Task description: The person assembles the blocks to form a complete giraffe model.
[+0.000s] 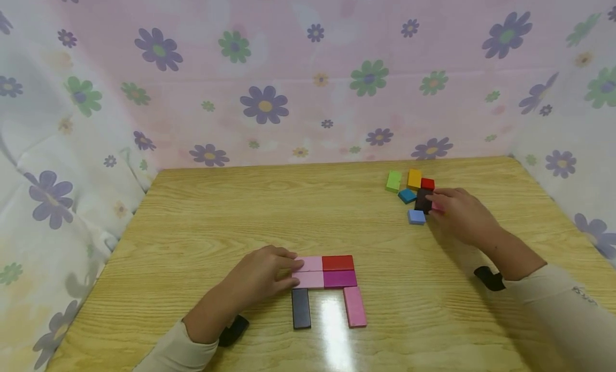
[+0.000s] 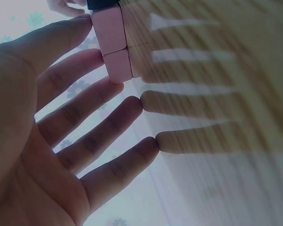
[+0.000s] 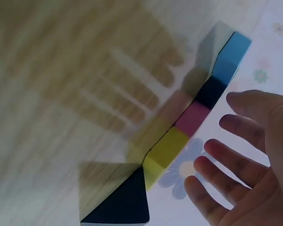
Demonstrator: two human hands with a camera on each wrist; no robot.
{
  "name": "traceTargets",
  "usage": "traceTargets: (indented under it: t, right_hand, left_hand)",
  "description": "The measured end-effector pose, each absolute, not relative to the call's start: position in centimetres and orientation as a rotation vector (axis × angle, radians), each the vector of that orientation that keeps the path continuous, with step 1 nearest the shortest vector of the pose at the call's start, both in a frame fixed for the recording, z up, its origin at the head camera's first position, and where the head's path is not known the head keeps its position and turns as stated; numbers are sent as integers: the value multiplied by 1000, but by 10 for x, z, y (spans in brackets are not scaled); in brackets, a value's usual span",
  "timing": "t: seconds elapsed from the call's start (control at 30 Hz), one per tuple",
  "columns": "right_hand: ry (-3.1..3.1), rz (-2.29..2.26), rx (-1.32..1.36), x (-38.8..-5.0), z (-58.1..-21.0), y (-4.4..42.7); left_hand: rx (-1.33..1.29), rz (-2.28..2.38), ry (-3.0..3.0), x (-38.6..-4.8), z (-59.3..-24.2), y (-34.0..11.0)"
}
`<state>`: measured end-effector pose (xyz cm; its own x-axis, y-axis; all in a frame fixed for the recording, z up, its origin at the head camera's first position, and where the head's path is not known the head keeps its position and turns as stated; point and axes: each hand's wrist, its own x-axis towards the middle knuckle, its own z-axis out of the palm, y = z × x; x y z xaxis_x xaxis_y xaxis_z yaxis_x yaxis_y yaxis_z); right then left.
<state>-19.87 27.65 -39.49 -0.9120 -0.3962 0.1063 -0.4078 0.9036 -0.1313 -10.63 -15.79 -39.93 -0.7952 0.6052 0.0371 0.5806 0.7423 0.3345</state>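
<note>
Flat coloured blocks lie in an arrangement at the table's front middle. Its top part has two pale pink blocks (image 1: 308,271), a red block (image 1: 338,263) and a magenta block (image 1: 340,279). Below stand a dark grey block (image 1: 301,309) and a pink block (image 1: 355,307), like two legs. My left hand (image 1: 257,273) touches the left ends of the pale pink blocks (image 2: 108,30), fingers mostly straight and spread. At the back right, my right hand (image 1: 459,214) hovers beside a black block (image 1: 424,200) and a partly hidden pink block (image 3: 193,117). Its fingers are extended, holding nothing.
Around the black block lie a green block (image 1: 393,181), an orange block (image 1: 414,178), a small red block (image 1: 428,183), a teal block (image 1: 407,196) and a light blue block (image 1: 416,217). Flowered cloth (image 1: 308,51) hangs behind and beside the wooden table (image 1: 216,211).
</note>
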Motion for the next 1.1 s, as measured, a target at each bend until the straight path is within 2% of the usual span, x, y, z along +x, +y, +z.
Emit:
traceTargets:
  t: [0.37, 1.1]
  right_hand:
    - [-3073, 221, 668, -219, -397, 284]
    - [-3137, 331, 644, -226, -395, 284]
  left_hand:
    - [973, 512, 2865, -105, -400, -157]
    - [970, 532, 2859, -105, -400, -159]
